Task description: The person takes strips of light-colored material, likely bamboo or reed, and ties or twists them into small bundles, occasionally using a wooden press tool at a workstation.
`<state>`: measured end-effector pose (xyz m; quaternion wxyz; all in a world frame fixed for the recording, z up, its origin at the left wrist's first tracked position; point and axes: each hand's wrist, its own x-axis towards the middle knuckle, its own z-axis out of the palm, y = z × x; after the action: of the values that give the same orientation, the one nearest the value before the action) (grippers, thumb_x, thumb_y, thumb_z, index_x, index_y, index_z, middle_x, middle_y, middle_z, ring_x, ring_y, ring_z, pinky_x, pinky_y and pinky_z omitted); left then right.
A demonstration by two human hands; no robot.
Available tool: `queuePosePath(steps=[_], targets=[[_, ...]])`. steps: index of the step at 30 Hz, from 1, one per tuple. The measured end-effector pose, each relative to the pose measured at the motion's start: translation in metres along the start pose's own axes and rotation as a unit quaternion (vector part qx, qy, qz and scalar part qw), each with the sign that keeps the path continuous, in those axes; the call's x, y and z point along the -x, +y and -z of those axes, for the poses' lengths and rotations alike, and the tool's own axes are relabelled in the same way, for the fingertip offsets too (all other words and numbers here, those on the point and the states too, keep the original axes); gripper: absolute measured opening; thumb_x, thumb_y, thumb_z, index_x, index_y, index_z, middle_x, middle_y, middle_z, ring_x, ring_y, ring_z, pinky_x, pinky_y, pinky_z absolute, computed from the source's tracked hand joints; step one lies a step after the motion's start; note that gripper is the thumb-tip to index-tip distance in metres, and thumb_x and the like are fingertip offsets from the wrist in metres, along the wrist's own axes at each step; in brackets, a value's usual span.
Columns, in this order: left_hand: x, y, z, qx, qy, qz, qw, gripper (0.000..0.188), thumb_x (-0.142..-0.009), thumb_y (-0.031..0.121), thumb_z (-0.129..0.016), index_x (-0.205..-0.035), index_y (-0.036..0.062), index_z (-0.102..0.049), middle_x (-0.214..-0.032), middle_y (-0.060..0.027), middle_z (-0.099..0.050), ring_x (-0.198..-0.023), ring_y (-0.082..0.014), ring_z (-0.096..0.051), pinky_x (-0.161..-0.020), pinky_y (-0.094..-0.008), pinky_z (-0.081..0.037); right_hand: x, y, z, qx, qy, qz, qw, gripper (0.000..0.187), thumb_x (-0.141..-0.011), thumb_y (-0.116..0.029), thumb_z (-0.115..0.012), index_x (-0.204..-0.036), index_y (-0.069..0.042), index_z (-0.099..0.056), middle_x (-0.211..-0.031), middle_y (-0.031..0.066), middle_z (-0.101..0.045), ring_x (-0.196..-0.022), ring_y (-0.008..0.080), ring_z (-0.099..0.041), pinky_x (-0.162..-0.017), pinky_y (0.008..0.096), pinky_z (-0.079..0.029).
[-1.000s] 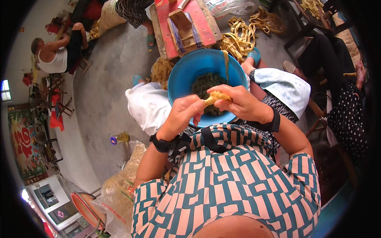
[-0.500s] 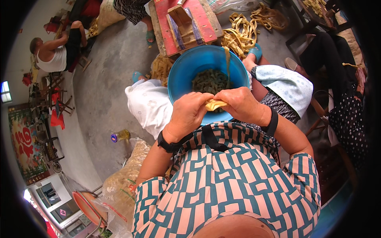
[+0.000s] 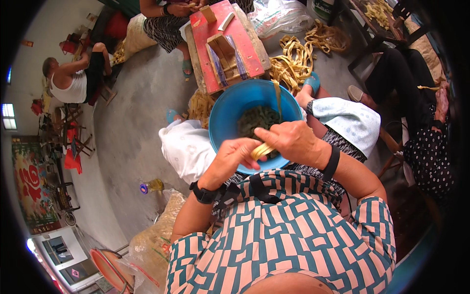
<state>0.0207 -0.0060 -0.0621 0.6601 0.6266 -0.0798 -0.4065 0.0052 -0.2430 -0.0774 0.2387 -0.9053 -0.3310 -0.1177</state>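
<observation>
Over the near rim of a blue bucket [image 3: 229, 93], my two hands meet at a pale yellow folded strip [image 3: 261, 151]. My left hand [image 3: 231, 156] pinches it from one side, its fingertips somewhat blurred. My right hand [image 3: 296, 141] grips the other side, with its thumb and finger reaching over the top; its inner fingers are hidden. Inside the bucket lies a heap of dark greenish pieces [image 3: 257, 120]. A long yellow strip [image 3: 278, 98] hangs over the far rim, beside that heap. Dark bands circle both my wrists.
Beyond the bucket stands a red wooden bench [image 3: 203, 46] with a wooden block fixture [image 3: 223, 49]. Coiled yellow strips [image 3: 292, 61] lie on the floor to its right. A jar [image 3: 152, 186] and a large plastic sack [image 3: 159, 232] sit at left. Other people sit nearby.
The view has shifted, showing more of the far bench end and a person's hands there. My hands have changed their hold on the folded strip, the left dropping lower and turning.
</observation>
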Motion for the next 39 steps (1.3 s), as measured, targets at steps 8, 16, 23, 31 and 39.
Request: queuePosePath(steps=[8, 16, 23, 31, 39], targets=[[0.018, 0.007, 0.0, 0.006, -0.057, 0.041, 0.997, 0.021, -0.103, 0.016, -0.06, -0.096, -0.0009, -0.07, -0.075, -0.0023, -0.065, -0.061, -0.0094, -0.064, -0.056, -0.0228, -0.052, -0.009, -0.009, -0.002, -0.051, 0.048, 0.136, 0.988, 0.039, -0.083, -0.015, -0.068, -0.12, -0.002, -0.065, -0.074, 0.0025, -0.058, -0.064, 0.0176, -0.065, -0.054, 0.0311, -0.053], [0.04, 0.035, 0.011, 0.338, -0.188, -0.278, 0.879, 0.028, -0.097, 0.022, -0.064, -0.097, -0.0046, -0.073, -0.09, -0.0231, -0.073, -0.084, -0.0358, -0.072, -0.077, -0.0439, -0.06, -0.019, 0.003, 0.021, -0.119, 0.14, 0.057, 0.981, 0.028, -0.084, -0.008, -0.069, -0.111, -0.003, -0.067, -0.078, 0.0087, -0.062, -0.067, 0.0266, -0.065, -0.059, 0.0362, -0.052], [0.029, 0.063, 0.005, -0.221, -0.001, -0.341, 0.914, 0.019, -0.084, 0.004, -0.077, -0.102, 0.0005, -0.074, -0.145, -0.0242, -0.056, -0.138, -0.039, -0.05, -0.116, -0.0461, -0.037, -0.021, -0.007, 0.011, -0.512, -0.109, -0.093, 0.847, 0.02, -0.106, -0.02, -0.057, -0.116, -0.005, -0.065, -0.068, 0.0066, -0.056, -0.062, 0.0176, -0.06, -0.06, 0.0318, -0.049], [0.018, 0.039, -0.021, -0.578, 0.109, -0.379, 0.715, 0.025, -0.074, 0.015, -0.084, -0.094, 0.0065, -0.073, -0.112, -0.0083, -0.067, -0.097, -0.0266, -0.067, -0.077, -0.0358, -0.058, -0.006, -0.002, 0.018, -0.628, -0.208, -0.122, 0.74, 0.036, -0.111, -0.033, -0.046, -0.103, -0.002, -0.061, -0.074, 0.0018, -0.061, -0.066, 0.0098, -0.059, -0.062, 0.0257, -0.048], [0.013, 0.047, -0.033, -0.634, 0.115, -0.406, 0.648, 0.015, -0.08, 0.013, -0.074, -0.092, 0.0073, -0.068, -0.107, -0.0058, -0.062, -0.087, -0.0198, -0.06, -0.069, -0.0308, -0.053, -0.002, -0.012, 0.019, -0.752, -0.114, -0.272, 0.59, 0.027, -0.104, -0.03, -0.063, -0.105, -0.003, -0.067, -0.083, -0.0022, -0.063, -0.065, 0.0035, -0.051, -0.056, 0.0181, -0.039]])
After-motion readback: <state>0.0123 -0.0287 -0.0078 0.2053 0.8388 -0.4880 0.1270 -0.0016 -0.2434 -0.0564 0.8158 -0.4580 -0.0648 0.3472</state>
